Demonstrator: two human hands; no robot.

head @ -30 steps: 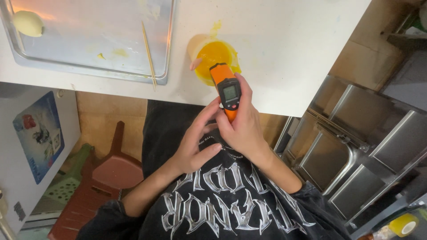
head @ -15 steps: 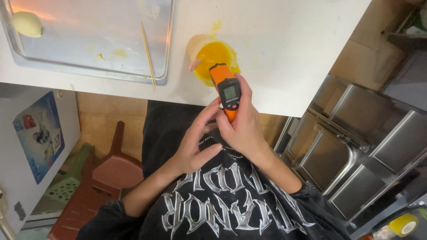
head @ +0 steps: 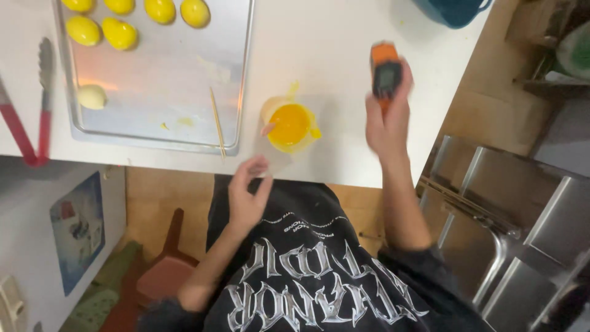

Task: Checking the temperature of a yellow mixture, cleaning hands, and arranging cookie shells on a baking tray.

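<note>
Right hand (head: 386, 123) gripping orange thermometer gun (head: 386, 72) by handle, raised over white table (head: 332, 43); likely light, rigid plastic. Left hand (head: 247, 195) empty, fingers loosely curled near cup of yellow liquid (head: 290, 126)

Right hand (head: 387, 120) motion-blurred; teal bowl (head: 452, 9) cut off.

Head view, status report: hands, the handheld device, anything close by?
Right hand grips orange-black thermometer gun over white table. Left hand empty, open. Cup of yellow liquid between them.
</note>
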